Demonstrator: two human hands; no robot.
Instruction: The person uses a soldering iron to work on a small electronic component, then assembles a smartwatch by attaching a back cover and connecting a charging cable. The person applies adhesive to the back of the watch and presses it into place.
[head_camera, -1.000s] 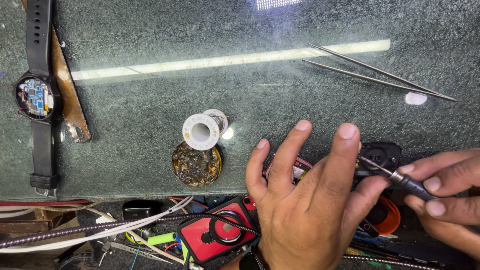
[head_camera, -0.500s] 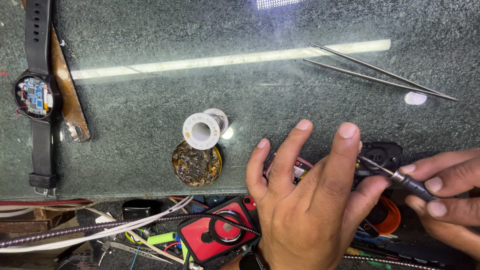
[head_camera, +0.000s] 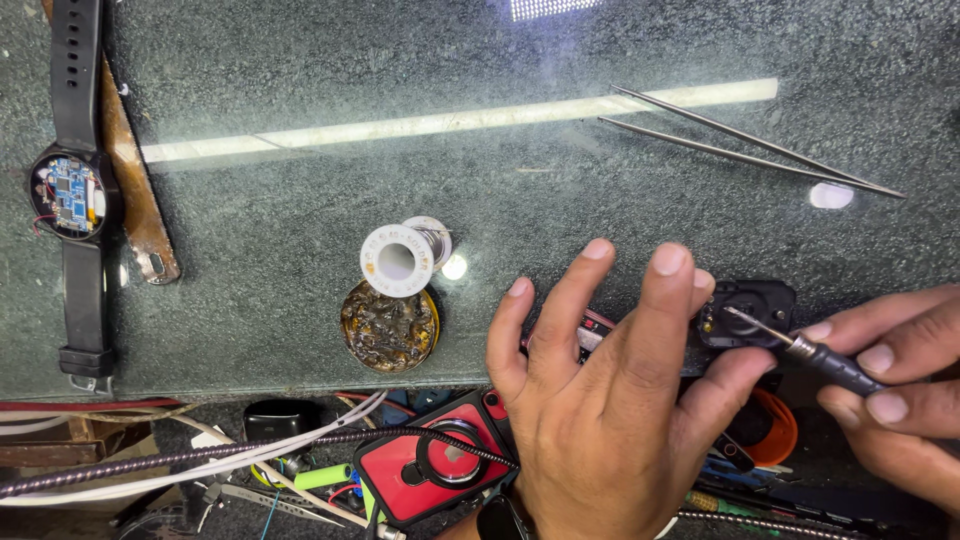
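The left hand (head_camera: 600, 400) is lying palm down near the front edge of the dark, glossy tabletop (head_camera: 300, 100), its fingers spread and pressing flat on a small black device (head_camera: 748, 312), most of which is hidden beneath the hand; only its right end, with a round recess, is showing past the fingertips. The right hand (head_camera: 890, 390) is coming in from the right edge, its grip pinched around the dark handle of a thin precision screwdriver (head_camera: 800, 348), whose metal tip is touching the exposed end of the black device. To the left of the left hand, a white spool of solder wire (head_camera: 398, 260) is sitting just behind a round tin of brownish flux (head_camera: 388, 326), the two touching or nearly so. Long metal tweezers (head_camera: 740, 140) are lying well apart at the far right of the tabletop. At the far left, a black smartwatch (head_camera: 72, 190) is lying with its case open and a blue circuit board showing, beside a brown strap (head_camera: 135, 200). Below the tabletop's front edge, a red-cased phone with a ring holder (head_camera: 440, 465) is lying among cables and small tools.
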